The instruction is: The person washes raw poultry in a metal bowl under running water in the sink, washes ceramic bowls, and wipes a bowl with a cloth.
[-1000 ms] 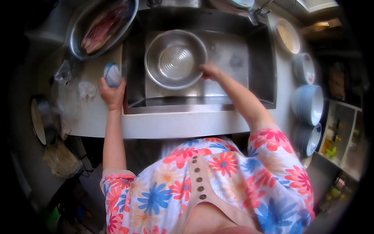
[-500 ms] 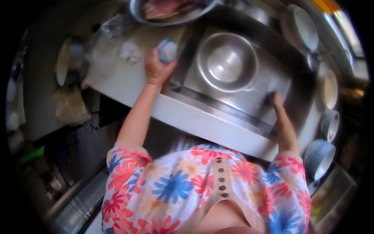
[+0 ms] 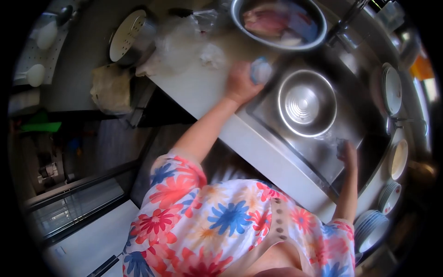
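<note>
My left hand [image 3: 241,83] is closed around a blue-and-white container [image 3: 261,70] above the counter, by the left edge of the sink. Its exact kind is too blurred to make out. A shiny steel bowl [image 3: 307,104] with nothing visible inside rests in the metal sink [image 3: 318,154]. My right hand [image 3: 349,154] is low over the sink's right side, its fingers curled at a small dark thing [image 3: 341,147] that I cannot identify. The bowl lies between my two hands, touched by neither.
A metal basin [image 3: 235,21] with raw meat [image 3: 267,21] stands behind the sink. Clear plastic bags [image 3: 180,51] and a perforated strainer [image 3: 128,35] lie on the left. Stacked plates [image 3: 371,228] and bowls [image 3: 390,197] line the right ledge. The counter's front edge [image 3: 263,150] runs before me.
The view has swung left, so the sink, bowl and meat basin appear farther right and lower. My left hand still holds the container; both hands keep roughly their places beside the bowl.
</note>
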